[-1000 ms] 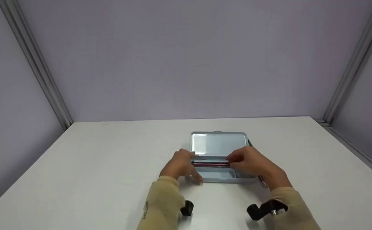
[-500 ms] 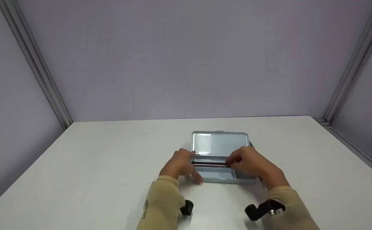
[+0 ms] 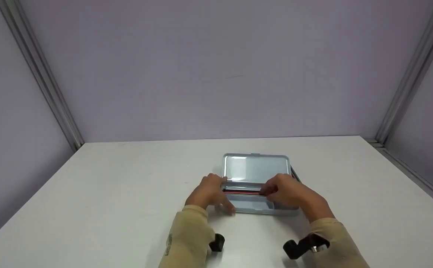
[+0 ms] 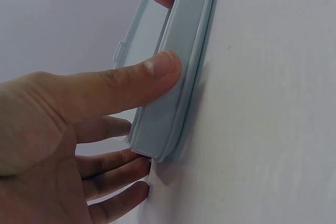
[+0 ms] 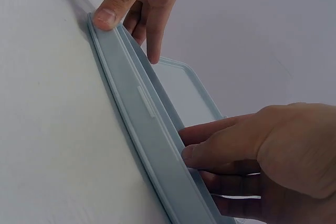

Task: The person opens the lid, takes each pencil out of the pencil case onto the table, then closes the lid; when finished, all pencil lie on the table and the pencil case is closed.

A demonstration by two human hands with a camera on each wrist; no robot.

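A light blue tin pencil case (image 3: 255, 209) lies open on the white table (image 3: 127, 193), its lid (image 3: 255, 167) tipped back. My left hand (image 3: 209, 195) grips the case's left end, thumb (image 4: 157, 72) pressed on the front wall (image 4: 173, 108) and fingers round the corner. My right hand (image 3: 289, 191) reaches over the right half and pinches red and dark pencils (image 3: 242, 191) that lie lengthwise in the case. In the right wrist view the fingers (image 5: 220, 145) dip over the front wall (image 5: 142, 124), so the pencils are hidden there.
A thin dark stick, perhaps another pencil (image 3: 295, 174), pokes out beside the lid's right edge. Grey walls (image 3: 216, 67) with metal corner rails (image 3: 41, 78) close in the table at the back and sides. Black wrist cameras (image 3: 300, 247) hang below both sleeves.
My right hand has slid a little left along the pencils and lowered them into the case. The left hand and the case have stayed put.
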